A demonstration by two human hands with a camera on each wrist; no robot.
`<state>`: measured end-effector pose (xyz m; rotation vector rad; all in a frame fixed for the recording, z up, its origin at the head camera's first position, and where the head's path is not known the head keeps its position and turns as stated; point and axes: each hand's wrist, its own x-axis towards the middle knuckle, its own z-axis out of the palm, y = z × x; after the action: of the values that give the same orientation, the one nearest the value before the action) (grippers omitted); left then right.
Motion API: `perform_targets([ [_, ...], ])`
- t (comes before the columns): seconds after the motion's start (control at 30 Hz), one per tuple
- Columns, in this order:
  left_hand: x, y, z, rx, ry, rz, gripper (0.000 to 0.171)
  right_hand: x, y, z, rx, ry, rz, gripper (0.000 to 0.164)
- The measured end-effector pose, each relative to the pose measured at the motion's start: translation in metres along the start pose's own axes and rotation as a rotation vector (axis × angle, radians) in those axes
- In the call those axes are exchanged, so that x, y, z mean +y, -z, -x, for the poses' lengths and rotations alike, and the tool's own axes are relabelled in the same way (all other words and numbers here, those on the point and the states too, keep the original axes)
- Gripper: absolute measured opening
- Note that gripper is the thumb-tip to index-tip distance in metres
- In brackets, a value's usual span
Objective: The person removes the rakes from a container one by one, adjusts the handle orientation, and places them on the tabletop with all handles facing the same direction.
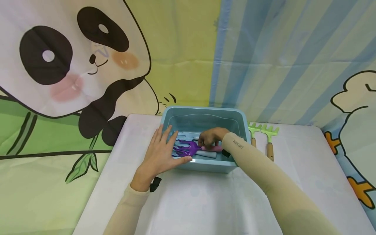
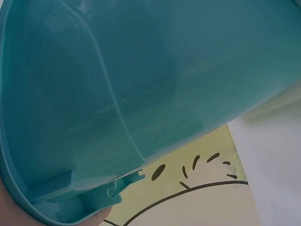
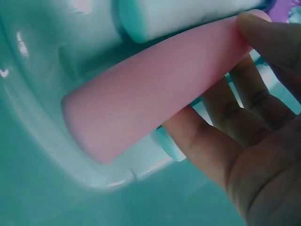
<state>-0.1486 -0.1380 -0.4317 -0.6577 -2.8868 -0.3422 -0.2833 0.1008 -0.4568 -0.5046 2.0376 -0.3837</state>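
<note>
A blue plastic bin stands on the white table. Inside lies a purple hand fork with a pink handle; my right hand pinches that handle between thumb and fingers. A pale blue handle lies alongside it, and part of another light handle shows beneath my fingers. My left hand rests on the bin's left end, fingers spread and thumb along the front rim. In the left wrist view the bin wall hides most of that hand.
Two small green rakes with wooden handles lie on the table, just right of the bin. A printed cloth backdrop with a panda hangs right behind the table's far edge.
</note>
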Motion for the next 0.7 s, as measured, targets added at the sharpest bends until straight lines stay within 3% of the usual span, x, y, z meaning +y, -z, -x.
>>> perform_targets([
  [0.4,-0.001,0.0,0.001,-0.003,-0.002,0.003,0.114,-0.001,0.003,0.007,-0.007,-0.05,-0.086,0.041],
  [0.7,-0.002,-0.001,0.0,-0.004,0.008,0.017,0.115,-0.008,0.012,0.015,-0.059,-0.007,-0.106,0.039],
])
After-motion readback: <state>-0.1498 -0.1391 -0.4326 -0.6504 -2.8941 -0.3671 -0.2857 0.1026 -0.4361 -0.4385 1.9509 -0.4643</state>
